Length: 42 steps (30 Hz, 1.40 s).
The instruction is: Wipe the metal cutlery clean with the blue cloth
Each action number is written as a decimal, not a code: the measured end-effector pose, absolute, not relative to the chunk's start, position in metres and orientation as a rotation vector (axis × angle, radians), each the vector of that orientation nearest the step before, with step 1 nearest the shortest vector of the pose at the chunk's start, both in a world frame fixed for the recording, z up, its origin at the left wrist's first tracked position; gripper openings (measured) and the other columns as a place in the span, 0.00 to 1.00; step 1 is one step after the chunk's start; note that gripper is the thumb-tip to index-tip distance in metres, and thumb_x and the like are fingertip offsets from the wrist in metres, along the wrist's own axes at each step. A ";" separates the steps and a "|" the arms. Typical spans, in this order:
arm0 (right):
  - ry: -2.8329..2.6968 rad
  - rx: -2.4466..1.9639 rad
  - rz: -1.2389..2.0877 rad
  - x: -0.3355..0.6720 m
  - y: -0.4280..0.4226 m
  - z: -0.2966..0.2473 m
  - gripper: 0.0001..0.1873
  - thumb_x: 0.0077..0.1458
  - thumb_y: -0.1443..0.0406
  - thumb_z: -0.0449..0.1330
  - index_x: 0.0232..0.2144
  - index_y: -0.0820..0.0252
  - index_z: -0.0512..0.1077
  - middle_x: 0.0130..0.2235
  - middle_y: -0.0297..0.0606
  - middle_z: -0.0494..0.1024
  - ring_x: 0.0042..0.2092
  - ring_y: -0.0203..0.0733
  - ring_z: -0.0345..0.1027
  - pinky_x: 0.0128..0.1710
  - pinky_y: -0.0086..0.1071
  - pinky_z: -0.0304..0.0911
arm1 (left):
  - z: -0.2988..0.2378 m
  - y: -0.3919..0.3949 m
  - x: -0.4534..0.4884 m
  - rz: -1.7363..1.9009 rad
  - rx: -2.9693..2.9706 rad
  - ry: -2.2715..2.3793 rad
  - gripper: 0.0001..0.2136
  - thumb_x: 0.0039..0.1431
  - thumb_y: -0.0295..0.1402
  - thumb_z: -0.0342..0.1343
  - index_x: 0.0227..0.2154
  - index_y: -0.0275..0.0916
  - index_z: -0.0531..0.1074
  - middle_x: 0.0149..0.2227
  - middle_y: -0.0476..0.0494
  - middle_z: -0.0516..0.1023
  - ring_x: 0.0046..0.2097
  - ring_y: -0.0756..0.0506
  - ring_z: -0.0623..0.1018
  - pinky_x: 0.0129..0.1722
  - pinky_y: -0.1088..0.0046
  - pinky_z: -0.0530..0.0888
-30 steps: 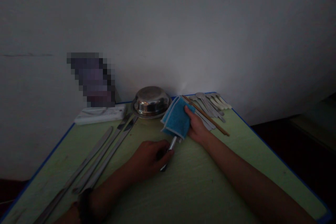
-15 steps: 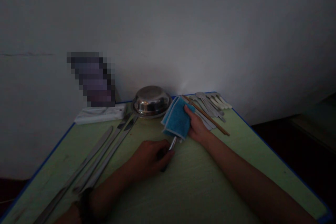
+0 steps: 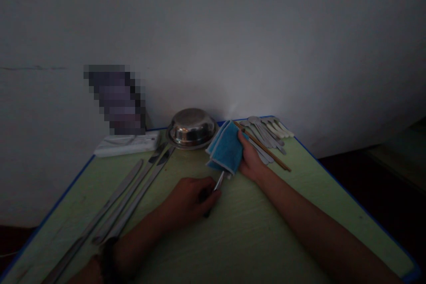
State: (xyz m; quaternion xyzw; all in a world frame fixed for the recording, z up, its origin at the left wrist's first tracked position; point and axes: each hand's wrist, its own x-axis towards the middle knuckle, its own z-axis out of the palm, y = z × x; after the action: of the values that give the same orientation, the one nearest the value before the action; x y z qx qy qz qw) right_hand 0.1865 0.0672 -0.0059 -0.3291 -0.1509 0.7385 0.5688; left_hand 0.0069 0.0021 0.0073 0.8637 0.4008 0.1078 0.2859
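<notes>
1. The right hand (image 3: 251,159) and blue cloth (image 3: 228,150) have shifted slightly rightward; the left hand (image 3: 193,195) stays nearly in place.
2. The cloth appears to be working along the metal utensil (image 3: 218,182), whose far end is hidden.
3. The left fingers close around the utensil's near part; the right hand grips the cloth.
4. The utensil is over the table (image 3: 266,235), nearer than the upturned bowl (image 3: 192,128).
</notes>
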 end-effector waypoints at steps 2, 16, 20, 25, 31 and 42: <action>-0.368 -0.778 1.763 0.187 0.066 -0.004 0.14 0.58 0.59 0.51 0.39 0.62 0.71 0.32 0.37 0.80 0.40 0.40 0.74 0.46 0.40 0.68 | 0.007 0.002 0.007 0.289 2.309 1.073 0.11 0.61 0.36 0.46 0.26 0.39 0.66 0.21 0.53 0.70 0.24 0.51 0.70 0.25 0.78 0.62; -0.317 -0.874 1.701 0.186 0.064 0.002 0.12 0.58 0.63 0.51 0.39 0.61 0.71 0.31 0.37 0.81 0.37 0.40 0.75 0.44 0.39 0.69 | 0.007 0.003 0.007 0.295 2.300 1.082 0.12 0.61 0.38 0.46 0.26 0.38 0.67 0.21 0.54 0.65 0.23 0.51 0.67 0.24 0.78 0.61; -0.323 -0.878 1.715 0.186 0.065 0.002 0.13 0.58 0.62 0.51 0.37 0.62 0.72 0.30 0.37 0.80 0.38 0.41 0.75 0.44 0.39 0.69 | 0.006 0.003 0.007 0.316 2.272 1.083 0.11 0.60 0.37 0.46 0.26 0.38 0.67 0.20 0.54 0.65 0.23 0.51 0.67 0.24 0.77 0.60; -0.272 -0.855 1.727 0.186 0.066 -0.001 0.12 0.58 0.62 0.51 0.38 0.62 0.71 0.31 0.37 0.81 0.38 0.40 0.75 0.45 0.39 0.69 | 0.005 0.004 0.007 0.343 2.201 1.092 0.11 0.59 0.37 0.47 0.24 0.39 0.66 0.19 0.55 0.64 0.22 0.52 0.66 0.23 0.77 0.59; -0.345 -0.781 1.713 0.188 0.067 -0.006 0.10 0.57 0.63 0.53 0.38 0.61 0.71 0.30 0.36 0.81 0.38 0.40 0.75 0.45 0.39 0.68 | 0.015 0.005 0.004 0.414 2.031 1.056 0.15 0.64 0.37 0.41 0.27 0.38 0.68 0.22 0.53 0.66 0.24 0.51 0.66 0.26 0.76 0.63; -0.323 -0.540 1.806 0.173 0.069 0.080 0.17 0.59 0.58 0.47 0.34 0.61 0.72 0.29 0.37 0.80 0.37 0.42 0.74 0.46 0.42 0.66 | 0.067 0.010 -0.002 0.373 1.687 1.042 0.19 0.63 0.47 0.35 0.29 0.38 0.61 0.21 0.56 0.55 0.20 0.53 0.60 0.19 0.78 0.63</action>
State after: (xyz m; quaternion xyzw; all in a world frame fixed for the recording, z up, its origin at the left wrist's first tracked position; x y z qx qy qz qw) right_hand 0.1734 0.0687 0.0805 -0.2308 -0.1382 0.7714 0.5766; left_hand -0.0017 0.0101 0.0668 0.7075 0.4370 0.1566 0.5328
